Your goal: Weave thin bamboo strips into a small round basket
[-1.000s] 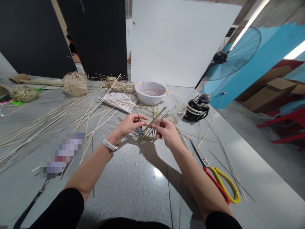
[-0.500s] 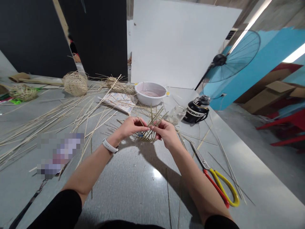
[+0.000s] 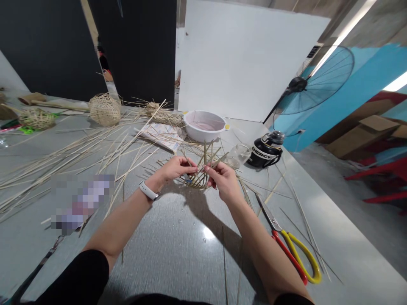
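A small, partly woven basket (image 3: 197, 181) of thin strips rests on the grey table (image 3: 178, 254), its loose strip ends sticking up and outward. My left hand (image 3: 178, 169) pinches strips at the basket's left upper side, thumb and forefinger together. On the right side, my right hand (image 3: 222, 176) has its thumb and forefinger closed on a strip, with the other fingers curled beside the weave. Both sets of fingertips are close together above the basket. The strips between them are too fine to tell apart.
Red and yellow scissors (image 3: 288, 241) lie right of my right forearm. Behind are a glass jar (image 3: 238, 156), a black jug (image 3: 266, 150), a white basin (image 3: 204, 126) and a packet (image 3: 163, 135). Long strips (image 3: 85, 148) and a woven ball (image 3: 104, 110) lie left.
The whole view has shifted slightly, moving the background to the right. My fingertips have parted a little, and the strips at my right hand sit at a different angle.
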`<state>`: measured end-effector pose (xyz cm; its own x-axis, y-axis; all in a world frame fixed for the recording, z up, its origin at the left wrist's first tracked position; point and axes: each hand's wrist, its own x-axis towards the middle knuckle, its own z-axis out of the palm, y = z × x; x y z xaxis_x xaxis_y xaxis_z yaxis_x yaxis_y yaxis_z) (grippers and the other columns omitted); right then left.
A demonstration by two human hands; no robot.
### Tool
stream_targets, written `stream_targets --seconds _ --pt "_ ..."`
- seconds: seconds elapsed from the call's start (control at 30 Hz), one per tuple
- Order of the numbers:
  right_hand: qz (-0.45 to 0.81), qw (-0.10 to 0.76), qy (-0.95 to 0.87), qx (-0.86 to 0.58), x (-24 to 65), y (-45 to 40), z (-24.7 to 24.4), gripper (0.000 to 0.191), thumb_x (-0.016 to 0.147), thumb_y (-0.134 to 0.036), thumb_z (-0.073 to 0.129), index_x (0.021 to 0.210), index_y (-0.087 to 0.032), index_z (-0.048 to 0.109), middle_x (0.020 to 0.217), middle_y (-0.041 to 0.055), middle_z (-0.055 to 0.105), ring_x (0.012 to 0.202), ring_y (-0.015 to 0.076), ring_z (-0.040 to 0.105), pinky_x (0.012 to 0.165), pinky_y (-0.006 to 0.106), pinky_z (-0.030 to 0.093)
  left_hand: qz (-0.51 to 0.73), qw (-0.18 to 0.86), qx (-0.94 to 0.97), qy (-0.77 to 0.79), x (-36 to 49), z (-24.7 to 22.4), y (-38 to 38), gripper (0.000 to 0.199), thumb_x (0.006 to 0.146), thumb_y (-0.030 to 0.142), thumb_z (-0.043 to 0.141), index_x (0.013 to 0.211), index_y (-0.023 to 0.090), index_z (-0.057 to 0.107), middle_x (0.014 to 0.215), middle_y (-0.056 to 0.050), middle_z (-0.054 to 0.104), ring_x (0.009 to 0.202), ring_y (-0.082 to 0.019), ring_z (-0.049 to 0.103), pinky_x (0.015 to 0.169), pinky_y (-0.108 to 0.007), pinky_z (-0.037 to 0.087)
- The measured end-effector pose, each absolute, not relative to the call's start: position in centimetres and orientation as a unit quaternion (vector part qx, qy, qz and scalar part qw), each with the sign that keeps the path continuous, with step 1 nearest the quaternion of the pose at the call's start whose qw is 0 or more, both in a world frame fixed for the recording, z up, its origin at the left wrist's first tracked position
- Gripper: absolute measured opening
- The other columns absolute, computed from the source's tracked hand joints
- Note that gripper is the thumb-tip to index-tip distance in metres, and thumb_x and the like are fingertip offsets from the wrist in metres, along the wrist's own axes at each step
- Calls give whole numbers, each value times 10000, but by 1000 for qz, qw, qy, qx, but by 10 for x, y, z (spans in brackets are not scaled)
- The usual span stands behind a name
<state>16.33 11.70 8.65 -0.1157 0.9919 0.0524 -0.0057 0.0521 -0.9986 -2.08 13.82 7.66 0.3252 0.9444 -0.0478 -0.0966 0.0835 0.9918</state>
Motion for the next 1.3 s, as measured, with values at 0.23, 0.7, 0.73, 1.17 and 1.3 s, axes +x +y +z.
stream_targets --seconds 0.23,0.7,0.73,1.17,1.3 --pt "487 489 -565 -453 160 115 86 295 682 -468 769 757 -218 633 525 -57 526 392 101 465 364 238 316 408 634 497 429 -22 70 142 223 636 251 831 742 120 685 605 -5 641 544 -94 564 540 -222 395" --pt "483 427 -618 -450 174 124 86 305 710 -454 723 737 -170 613 538 -56 496 420 85 429 400 225 292 372 596 603 379 -21 76 136 237 726 341 779 720 117 700 628 -15 645 607 -106 568 626 -245 430" --pt "480 424 -622 -449 174 123 87 298 716 -448 716 740 -170 612 539 -56 495 423 85 429 402 224 295 373 594 601 383 -20 75 136 242 738 348 771 731 119 696 634 -14 645 605 -105 570 620 -243 431" --pt "487 396 -639 -444 174 123 87 260 729 -410 696 754 -160 634 549 -47 511 422 82 437 407 225 334 449 584 540 406 -8 75 132 396 713 483 789 861 142 651 678 -5 667 538 -106 603 585 -262 511" --pt "502 391 -638 -433 172 122 89 262 700 -407 724 728 -166 625 535 -62 479 405 75 423 393 222 330 495 522 568 400 -4 74 131 333 724 449 769 795 140 668 725 -11 664 595 -96 569 612 -245 466"
